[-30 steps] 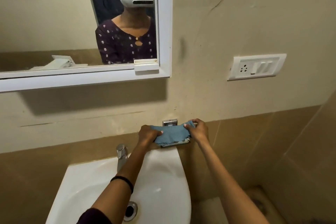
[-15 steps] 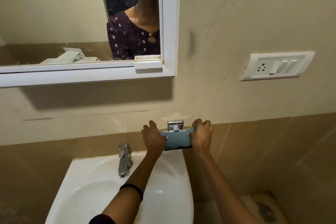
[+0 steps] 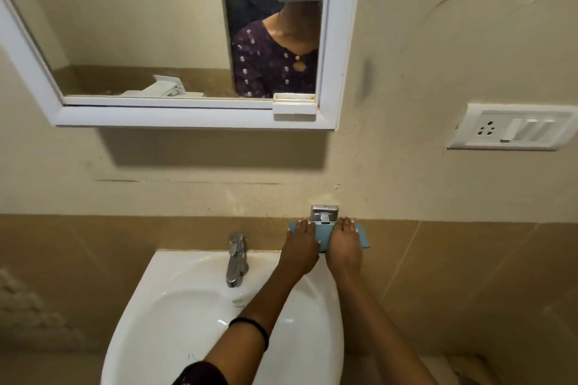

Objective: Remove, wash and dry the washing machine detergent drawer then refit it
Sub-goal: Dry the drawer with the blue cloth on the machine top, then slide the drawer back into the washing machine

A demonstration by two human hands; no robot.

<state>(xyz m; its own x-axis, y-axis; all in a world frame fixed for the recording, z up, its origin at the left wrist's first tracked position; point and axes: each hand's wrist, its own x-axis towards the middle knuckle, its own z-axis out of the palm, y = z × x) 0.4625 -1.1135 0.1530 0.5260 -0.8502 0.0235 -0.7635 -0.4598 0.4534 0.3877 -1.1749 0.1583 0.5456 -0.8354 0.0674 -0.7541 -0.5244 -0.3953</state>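
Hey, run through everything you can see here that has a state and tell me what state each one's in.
blue cloth: spread flat just below the metal bracket
left hand: flat, fingers straight, pressing on the cloth
right hand: flat, fingers straight, pressing on the cloth
tap: no water running
socket: nothing plugged in

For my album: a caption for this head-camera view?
Left hand and right hand press a blue cloth beneath a metal wall fitting, beside the sink.
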